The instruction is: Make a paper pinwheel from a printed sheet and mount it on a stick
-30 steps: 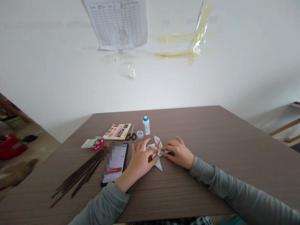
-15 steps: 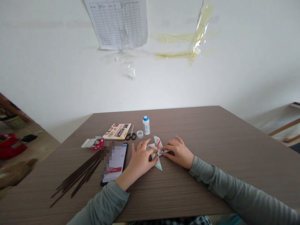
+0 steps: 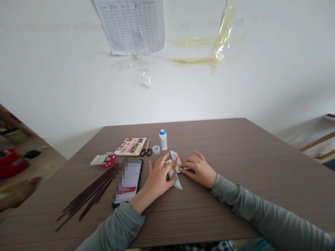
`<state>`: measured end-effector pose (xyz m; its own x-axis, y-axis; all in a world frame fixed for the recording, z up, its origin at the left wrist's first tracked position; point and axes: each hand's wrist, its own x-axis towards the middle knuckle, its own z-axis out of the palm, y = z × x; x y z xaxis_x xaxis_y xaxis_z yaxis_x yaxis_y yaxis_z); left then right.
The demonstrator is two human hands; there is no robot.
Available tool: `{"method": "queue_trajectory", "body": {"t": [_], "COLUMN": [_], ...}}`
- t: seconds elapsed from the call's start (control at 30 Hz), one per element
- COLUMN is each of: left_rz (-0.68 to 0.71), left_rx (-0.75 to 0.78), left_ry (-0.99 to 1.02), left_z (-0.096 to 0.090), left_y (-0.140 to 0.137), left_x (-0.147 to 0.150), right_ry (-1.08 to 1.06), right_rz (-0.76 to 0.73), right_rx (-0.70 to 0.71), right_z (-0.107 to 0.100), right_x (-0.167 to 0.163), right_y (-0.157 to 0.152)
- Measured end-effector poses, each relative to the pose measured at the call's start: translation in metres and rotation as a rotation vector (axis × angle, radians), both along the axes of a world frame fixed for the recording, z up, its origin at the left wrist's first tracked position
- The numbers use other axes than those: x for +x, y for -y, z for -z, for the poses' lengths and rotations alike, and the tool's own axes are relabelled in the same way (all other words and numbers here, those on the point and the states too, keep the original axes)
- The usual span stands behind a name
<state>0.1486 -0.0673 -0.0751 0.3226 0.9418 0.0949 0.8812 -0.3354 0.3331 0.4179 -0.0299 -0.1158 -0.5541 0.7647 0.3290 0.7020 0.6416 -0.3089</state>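
A small pinwheel [image 3: 176, 159] of folded printed paper lies on the table between my hands, its pointed vanes spread out. My left hand [image 3: 157, 177] is on its left side, thumb and index finger curled around that edge while the other fingers fan upward. At the right, my right hand [image 3: 200, 170] pinches one vane between thumb and fingers. My fingers cover parts of the pinwheel.
Beyond the pinwheel stands a glue bottle [image 3: 163, 141] beside its clear cap [image 3: 156, 150]. Scissors [image 3: 146, 151], a printed booklet [image 3: 131, 146], a small red box [image 3: 108, 160], a phone [image 3: 131, 177] and several dark thin sticks [image 3: 90, 191] lie to the left.
The pinwheel has turned slightly: its upper vane shifted a little left, its lower tip a little right. The left fingers moved slightly; the right hand stays in place.
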Motion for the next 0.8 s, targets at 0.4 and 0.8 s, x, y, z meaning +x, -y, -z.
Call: {"method": "queue_trajectory", "body": {"t": [0.4, 0.8], "left_rz": [0.004, -0.011], "left_rx": [0.049, 0.040], "left_ry": [-0.036, -0.069], "left_z": [-0.003, -0.007], "left_y": [0.005, 0.004], "left_x": [-0.003, 0.000], "right_ry": [0.004, 0.012], "right_rz": [-0.008, 0.000], "right_rx": [-0.003, -0.010], "right_z": [-0.001, -0.002], "right_x": [0.000, 0.000], "right_y": [0.000, 0.001]}}
